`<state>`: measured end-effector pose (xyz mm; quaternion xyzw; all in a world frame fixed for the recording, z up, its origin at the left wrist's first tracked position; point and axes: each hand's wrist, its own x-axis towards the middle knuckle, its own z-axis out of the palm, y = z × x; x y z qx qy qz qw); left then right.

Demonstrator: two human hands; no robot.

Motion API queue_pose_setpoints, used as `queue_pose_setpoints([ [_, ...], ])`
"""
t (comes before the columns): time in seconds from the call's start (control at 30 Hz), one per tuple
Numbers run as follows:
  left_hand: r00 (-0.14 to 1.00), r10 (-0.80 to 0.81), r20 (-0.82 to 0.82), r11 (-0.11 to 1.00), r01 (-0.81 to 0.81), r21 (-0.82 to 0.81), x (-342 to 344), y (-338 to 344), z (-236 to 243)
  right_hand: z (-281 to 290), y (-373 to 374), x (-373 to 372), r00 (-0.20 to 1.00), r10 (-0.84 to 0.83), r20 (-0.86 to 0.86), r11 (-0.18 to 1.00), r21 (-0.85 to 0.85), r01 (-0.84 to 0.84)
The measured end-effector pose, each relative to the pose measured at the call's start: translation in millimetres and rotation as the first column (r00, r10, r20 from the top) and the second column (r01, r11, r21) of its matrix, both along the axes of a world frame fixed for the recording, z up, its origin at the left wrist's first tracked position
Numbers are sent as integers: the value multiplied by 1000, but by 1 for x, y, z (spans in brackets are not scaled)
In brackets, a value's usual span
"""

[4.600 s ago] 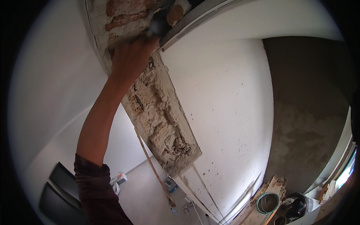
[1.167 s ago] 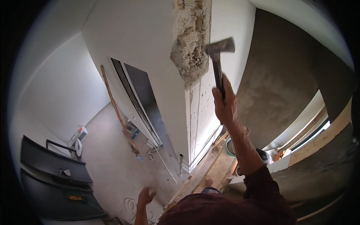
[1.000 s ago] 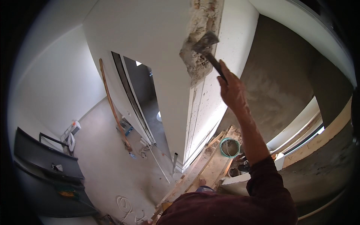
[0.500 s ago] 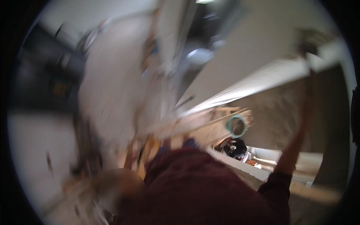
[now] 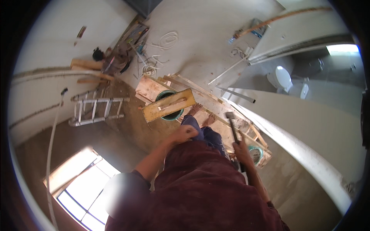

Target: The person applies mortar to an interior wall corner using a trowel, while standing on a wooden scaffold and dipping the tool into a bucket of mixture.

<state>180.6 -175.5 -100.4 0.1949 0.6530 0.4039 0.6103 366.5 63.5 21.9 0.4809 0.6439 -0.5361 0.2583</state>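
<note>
Hammer (image 5: 232, 127) metal-headed (dull); board (image 5: 168, 104) rough wood; floor (image 5: 200, 34) matt.

Under our bare feet (image 5: 201, 114) we see a platform (image 5: 219, 127) of wooden planks, with a green bucket (image 5: 168, 109) just beside it and a yellow board (image 5: 168, 104) lying across the bucket's rim. A second green bucket (image 5: 255, 154) sits at the platform's near end. Beyond lies the pale concrete floor (image 5: 200, 42); on it we see loose coils of white cable (image 5: 169, 38), a long pipe (image 5: 229, 70) near the doorway, and a wooden pole (image 5: 279, 18) along the wall's foot. To our left a small aluminium ladder (image 5: 96, 109) lies flat on the darker floor, with a heap of tools (image 5: 115, 61) beyond it
</note>
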Motion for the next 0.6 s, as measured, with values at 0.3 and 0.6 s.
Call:
queue_pose_setpoints([
  [0.3,353,887,297,430,-865,-258,44,53,-11,-107,-72,-93,738,418,-529,862,-24,-506],
  [0.6,764,637,-101,766,-642,-36,6,-31,-187,-214,-75,-141,717,474,-511,845,35,-534],
])
